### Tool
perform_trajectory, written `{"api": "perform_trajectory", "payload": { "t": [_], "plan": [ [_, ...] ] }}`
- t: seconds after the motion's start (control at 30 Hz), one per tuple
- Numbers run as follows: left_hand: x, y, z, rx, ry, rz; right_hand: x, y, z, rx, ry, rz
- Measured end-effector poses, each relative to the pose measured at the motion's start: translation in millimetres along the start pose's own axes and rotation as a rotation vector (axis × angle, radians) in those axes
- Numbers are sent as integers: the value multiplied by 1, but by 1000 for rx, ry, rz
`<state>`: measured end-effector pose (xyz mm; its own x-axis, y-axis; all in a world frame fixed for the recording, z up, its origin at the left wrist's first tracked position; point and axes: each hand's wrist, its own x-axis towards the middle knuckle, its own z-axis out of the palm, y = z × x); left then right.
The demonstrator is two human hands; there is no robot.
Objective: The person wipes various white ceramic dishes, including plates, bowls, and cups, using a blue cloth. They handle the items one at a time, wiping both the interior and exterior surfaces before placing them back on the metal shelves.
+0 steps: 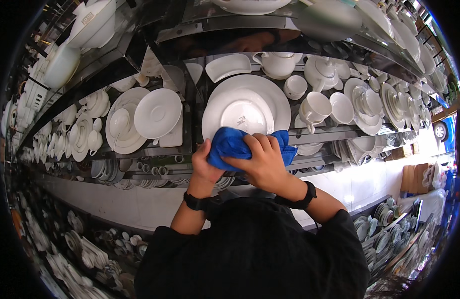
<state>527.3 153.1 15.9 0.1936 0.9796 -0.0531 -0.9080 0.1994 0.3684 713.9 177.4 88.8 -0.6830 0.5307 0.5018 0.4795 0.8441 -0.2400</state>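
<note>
A white plate [247,112], its stamped underside facing me, is held upright before a larger white plate [280,97]. My left hand [205,162] is at its lower left edge, thumb up; the fingers behind are hidden. My right hand [263,160] grips a bunched blue cloth [230,145] with bent fingers and presses it against the plate's lower part. The cloth covers that lower rim. Both wrists wear black bands.
White saucer [158,113] and spoon on a plate [119,123] stand left. To the right are stacked cups [315,108], a bowl [341,108] and a teapot [321,71]. An upper shelf [230,24] overhangs them. More crockery [383,231] fills shelves behind me.
</note>
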Motion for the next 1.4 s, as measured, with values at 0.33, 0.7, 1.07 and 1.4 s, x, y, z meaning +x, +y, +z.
{"api": "perform_trajectory", "payload": {
  "t": [0.33,0.7,1.07,1.4],
  "plan": [
    [4,2,25,147,35,163,-44,25,37,266,362,354],
    [-17,-13,30,613,72,181,9,13,19,459,437,560],
    [-28,16,85,1295,-198,243,-25,16,41,1425,635,1057],
    [-43,56,78,2158,-746,352,-33,49,4,1845,363,918]
  ]
}}
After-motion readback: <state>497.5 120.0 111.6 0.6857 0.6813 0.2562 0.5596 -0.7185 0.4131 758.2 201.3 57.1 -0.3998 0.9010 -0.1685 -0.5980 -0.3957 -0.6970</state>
